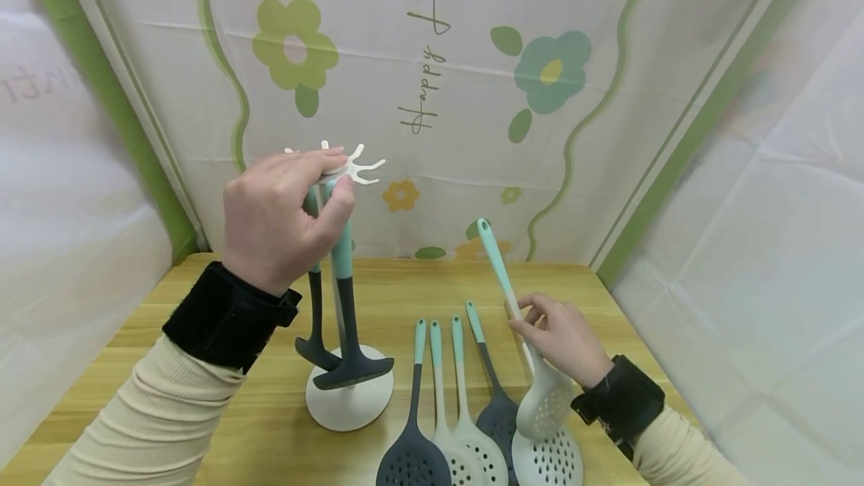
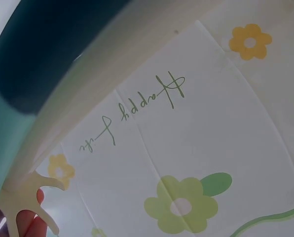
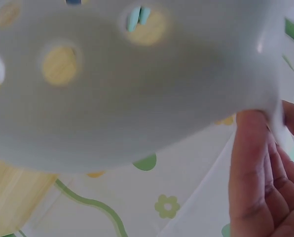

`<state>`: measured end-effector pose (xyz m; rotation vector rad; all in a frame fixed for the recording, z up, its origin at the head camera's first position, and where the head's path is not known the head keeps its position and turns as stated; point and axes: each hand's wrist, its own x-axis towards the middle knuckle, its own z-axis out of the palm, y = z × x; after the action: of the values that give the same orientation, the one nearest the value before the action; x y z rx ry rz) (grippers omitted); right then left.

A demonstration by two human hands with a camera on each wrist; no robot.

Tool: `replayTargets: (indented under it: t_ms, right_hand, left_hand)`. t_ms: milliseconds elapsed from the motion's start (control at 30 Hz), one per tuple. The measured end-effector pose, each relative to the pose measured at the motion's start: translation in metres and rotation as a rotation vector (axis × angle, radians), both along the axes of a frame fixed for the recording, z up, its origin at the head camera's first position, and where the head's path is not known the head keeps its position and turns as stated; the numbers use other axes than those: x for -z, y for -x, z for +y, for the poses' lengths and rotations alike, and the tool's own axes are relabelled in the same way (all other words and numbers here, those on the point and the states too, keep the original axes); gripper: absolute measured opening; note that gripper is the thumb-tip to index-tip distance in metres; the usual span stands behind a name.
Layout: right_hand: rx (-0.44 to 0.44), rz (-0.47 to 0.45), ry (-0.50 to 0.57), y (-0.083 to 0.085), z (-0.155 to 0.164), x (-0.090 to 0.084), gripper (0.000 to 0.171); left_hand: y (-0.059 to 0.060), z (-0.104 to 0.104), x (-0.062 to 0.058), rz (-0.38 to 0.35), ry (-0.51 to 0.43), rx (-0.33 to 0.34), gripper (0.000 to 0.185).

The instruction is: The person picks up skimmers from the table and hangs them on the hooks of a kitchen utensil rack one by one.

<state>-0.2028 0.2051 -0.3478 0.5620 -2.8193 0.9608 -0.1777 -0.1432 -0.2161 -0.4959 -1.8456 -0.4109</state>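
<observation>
The left hand (image 1: pixel 283 220) is raised above the desk (image 1: pixel 223 426), fingers curled over the white hook crown (image 1: pixel 351 166) at the top of the stand (image 1: pixel 349 396), thumb and fingers pinching it. The wrist bends down toward the crown, and the forearm in a cream sleeve with a black wrist strap rises from the lower left. Two dark utensils (image 1: pixel 346 306) with teal handles hang beneath the hand, just above the stand's round white base. In the left wrist view, the crown's prongs (image 2: pixel 31 192) show beside a fingertip (image 2: pixel 26 222).

The right hand (image 1: pixel 560 340) sits low over the right side of the desk, fingers curled round the handle of a white skimmer (image 1: pixel 543 403), gripping it just above the bowl. The skimmer is tilted, its teal handle end pointing up and to the left, its bowl hanging over the utensils below. The right wrist view shows the holed bowl (image 3: pixel 127 79) close up, with fingers (image 3: pixel 255 168) at its edge.

Five more utensils (image 1: pixel 466 426) lie side by side on the desk between the stand and the right hand, handles pointing away from the person.
</observation>
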Motion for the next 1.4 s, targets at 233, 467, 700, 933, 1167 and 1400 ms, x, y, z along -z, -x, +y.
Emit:
replayTargets:
  t_ms: [233,467,700,933,1167,1400]
  right_hand:
    - [0.003,0.004,0.010,-0.001,0.000,0.002,0.034]
    - [0.000,0.012,0.009,-0.001,-0.001,0.001,0.034]
    - [-0.010,0.023,0.022,-0.001,-0.003,0.000,0.034]
    - [-0.007,0.039,0.027,-0.001,-0.005,-0.001,0.033]
    - [-0.020,0.076,0.034,-0.001,-0.008,-0.002,0.031]
    - [-0.031,0.107,0.037,-0.003,-0.010,-0.003,0.031]
  left_hand:
    - [0.000,0.001,0.001,0.002,0.000,0.001,0.051]
    - [0.000,0.001,0.001,0.001,-0.001,0.001,0.051]
    - [0.001,0.001,0.001,0.009,-0.012,0.002,0.051]
    - [0.001,0.001,0.001,0.002,-0.013,0.000,0.051]
    - [0.001,0.001,0.000,0.000,-0.019,-0.007,0.052]
    - [0.001,0.002,0.001,-0.005,-0.032,-0.010,0.052]
